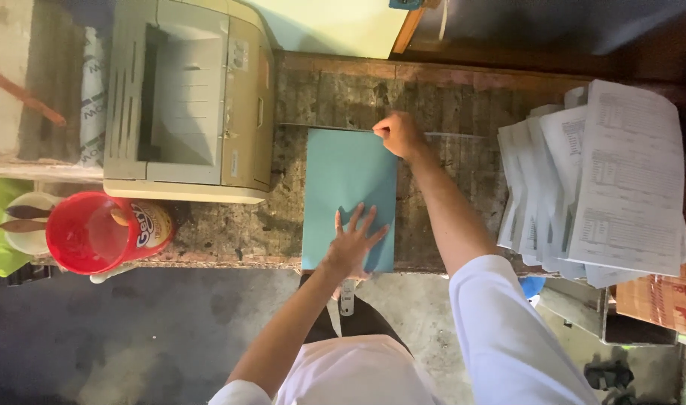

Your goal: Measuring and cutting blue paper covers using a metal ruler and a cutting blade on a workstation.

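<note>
A light blue sheet of card (348, 187) lies on the worn wooden bench (448, 97), just right of the beige printer (189, 97). The left hand (353, 244) rests flat on the sheet's near end, its grip fully open, fingers spread and pressing down (nothing is clasped). The right hand (398, 135) sits at the sheet's far right corner, its grip closed into a loose fist on the sheet's edge; whether it pinches the card or only presses on it cannot be told. Well right of the sheet, a fanned stack of printed papers (613, 187) overhangs the bench. Left of the sheet, below the printer, stands a red plastic tub (88, 232).
</note>
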